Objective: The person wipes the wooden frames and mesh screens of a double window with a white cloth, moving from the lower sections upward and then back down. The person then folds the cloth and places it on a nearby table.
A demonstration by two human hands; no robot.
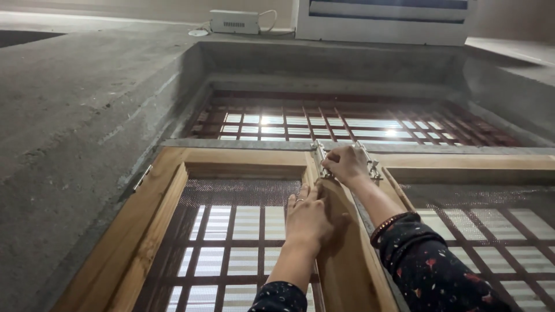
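I look up at a wooden-framed window with mesh shutters. My left hand (pixel 308 216) lies flat against the middle wooden stile (pixel 341 254) of the left shutter (pixel 173 196), fingers together, a ring on one finger. My right hand (pixel 346 163) reaches higher and grips a metal slide bolt (pixel 321 159) at the top of the shutters. A second metal bolt (pixel 370 164) shows just right of that hand. Both arms wear dark sleeves with a coloured pattern, and beaded bangles sit on the right wrist.
Behind the mesh is a metal grille (pixel 358 124) with bright light beyond. Grey concrete wall (pixel 75 115) surrounds the window recess. Above are a white box with a cable (pixel 234 22) and a white unit (pixel 384 20). A hinge (pixel 142 177) sits on the left frame.
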